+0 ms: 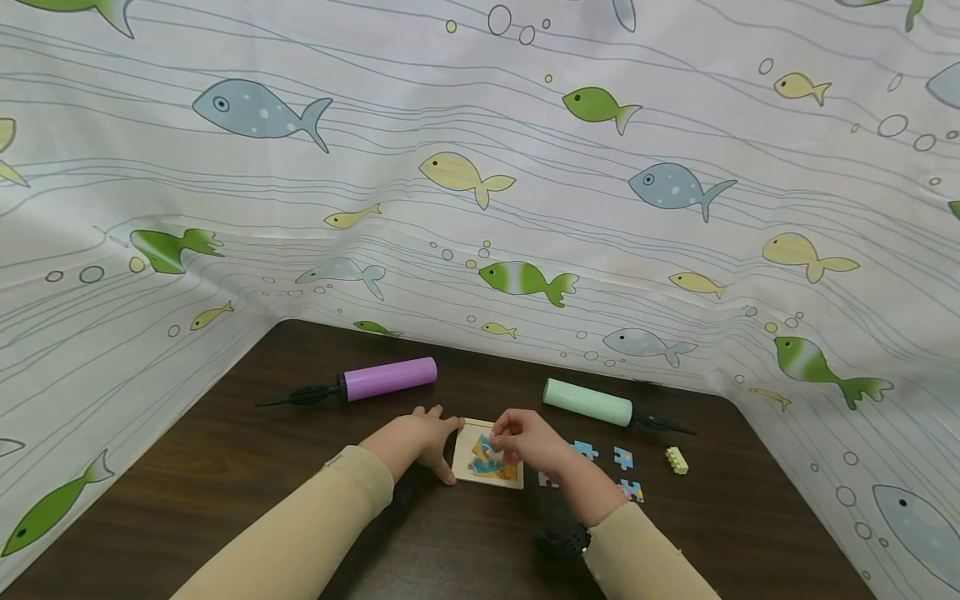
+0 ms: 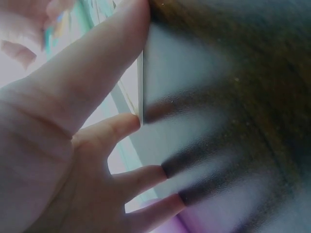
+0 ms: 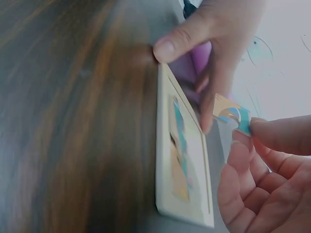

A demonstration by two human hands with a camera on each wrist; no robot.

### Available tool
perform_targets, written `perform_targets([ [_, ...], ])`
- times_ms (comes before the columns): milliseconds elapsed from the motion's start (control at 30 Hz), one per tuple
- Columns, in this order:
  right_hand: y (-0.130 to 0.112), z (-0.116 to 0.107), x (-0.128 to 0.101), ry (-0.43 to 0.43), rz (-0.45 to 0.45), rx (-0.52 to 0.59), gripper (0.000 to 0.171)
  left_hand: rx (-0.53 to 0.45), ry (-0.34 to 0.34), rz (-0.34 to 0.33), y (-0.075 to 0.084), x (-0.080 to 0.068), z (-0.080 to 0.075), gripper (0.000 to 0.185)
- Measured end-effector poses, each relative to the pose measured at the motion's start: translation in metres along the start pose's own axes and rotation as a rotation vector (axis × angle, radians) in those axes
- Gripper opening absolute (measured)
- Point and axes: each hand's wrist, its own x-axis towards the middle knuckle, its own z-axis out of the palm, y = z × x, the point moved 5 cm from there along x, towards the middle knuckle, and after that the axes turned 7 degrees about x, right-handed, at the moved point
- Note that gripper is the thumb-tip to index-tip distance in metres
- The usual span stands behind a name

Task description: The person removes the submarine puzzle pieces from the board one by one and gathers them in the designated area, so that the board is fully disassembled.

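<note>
Pinching puzzle piece (image 3: 232, 118) between right hand (image 1: 528, 442) thumb and fingertips, just above puzzle tray (image 1: 487, 463) on bench (image 1: 225, 467). Piece likely light, thin, stiff; edge pinch suits. Left hand (image 1: 420, 437) fingers straight, bracing tray's left edge. Loose pieces (image 1: 622, 458) lie right of tray.
</note>
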Motion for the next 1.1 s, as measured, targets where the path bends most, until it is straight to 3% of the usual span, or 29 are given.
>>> perform_targets([
  [233, 0.009, -0.031, -0.02, -0.006, 0.005, -0.052, 0.008, 0.006, 0.0, -0.006, 0.0, -0.001, 0.0, 0.095],
  [500, 0.022, -0.053, -0.046, -0.093, 0.02, -0.068, 0.011, -0.001, -0.007, -0.017, -0.002, -0.003, -0.001, 0.095],
  [700, 0.032, -0.054, -0.058, -0.145, 0.084, -0.096, 0.01, -0.008, -0.01, -0.017, -0.002, -0.003, -0.001, 0.094],
  [933, 0.038, -0.048, -0.066, -0.203, 0.077, -0.124, 0.008, -0.013, -0.01, -0.014, -0.001, -0.003, -0.002, 0.094],
  [1100, 0.034, -0.049, -0.066, -0.131, 0.04, -0.196, 0.007, -0.007, -0.007, -0.003, 0.001, -0.002, -0.002, 0.094],
])
